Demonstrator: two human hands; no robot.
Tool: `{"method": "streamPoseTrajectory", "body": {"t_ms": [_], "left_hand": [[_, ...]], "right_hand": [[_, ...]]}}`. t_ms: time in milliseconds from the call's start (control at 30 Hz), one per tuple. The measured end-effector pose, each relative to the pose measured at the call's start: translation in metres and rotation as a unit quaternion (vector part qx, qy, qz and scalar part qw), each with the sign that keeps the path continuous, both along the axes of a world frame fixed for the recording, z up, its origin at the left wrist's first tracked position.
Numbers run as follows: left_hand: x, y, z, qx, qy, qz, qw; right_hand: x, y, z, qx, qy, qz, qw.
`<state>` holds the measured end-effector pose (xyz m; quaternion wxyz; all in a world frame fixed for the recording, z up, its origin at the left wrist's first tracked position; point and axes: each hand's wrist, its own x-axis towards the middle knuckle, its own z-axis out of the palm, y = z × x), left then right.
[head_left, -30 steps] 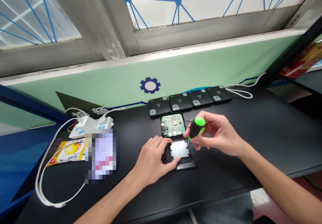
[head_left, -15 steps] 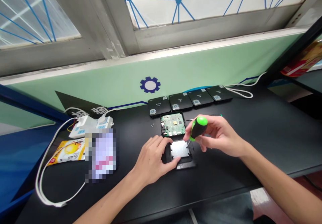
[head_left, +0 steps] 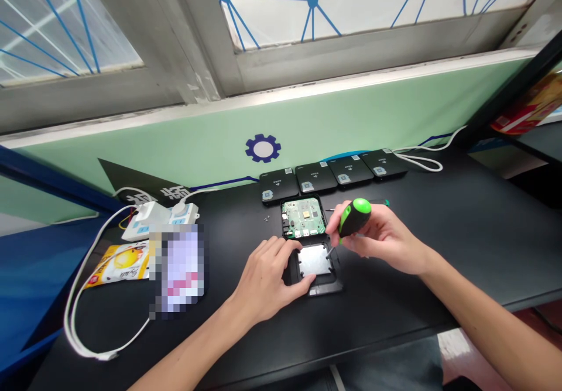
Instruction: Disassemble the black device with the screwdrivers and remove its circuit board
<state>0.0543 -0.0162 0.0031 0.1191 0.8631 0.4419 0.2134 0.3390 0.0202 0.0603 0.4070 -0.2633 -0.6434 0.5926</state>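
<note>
My left hand [head_left: 267, 268] rests on a black device casing [head_left: 292, 277], with its fingertips at the edge of a square metal plate [head_left: 314, 260] set inside it. My right hand [head_left: 381, 242] grips a screwdriver with a green and black handle [head_left: 355, 216]. Its thin shaft [head_left: 332, 251] points down, with the tip close to the plate's right corner. Just beyond sits a green circuit board [head_left: 304, 217] in an open black case [head_left: 302, 199]. Whether the tip touches a screw is hidden.
Several black device units [head_left: 316, 177] line the back of the black table [head_left: 439, 274]. Small screws [head_left: 266, 219] lie left of the board. Further left are a white power strip [head_left: 158, 218], a white cable [head_left: 83, 315], a yellow snack packet [head_left: 118, 265] and a pixelated patch [head_left: 182, 268].
My right hand and the screwdriver have shifted a little up and to the right, with the handle tilting further right. My left hand and the casing have stayed in place.
</note>
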Motion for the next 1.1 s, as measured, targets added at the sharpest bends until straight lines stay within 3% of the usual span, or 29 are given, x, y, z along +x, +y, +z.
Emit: {"method": "streamPoseTrajectory", "body": {"t_ms": [300,467,1100], "left_hand": [[-0.0004,-0.0001,-0.0004,0.004,0.002,-0.001,1.000],[0.0002,0.0002,0.0005,0.001,0.003,0.002,1.000],[-0.0006,0.0003,-0.0007,0.006,-0.004,0.000,1.000]], "right_hand": [[-0.0048,0.0001,-0.0014,-0.037,-0.017,-0.038,0.998],[-0.0042,0.0019,-0.0001,0.033,-0.033,-0.085,0.995],[-0.0027,0.0030,0.0041,0.034,-0.041,-0.074,0.996]]}}
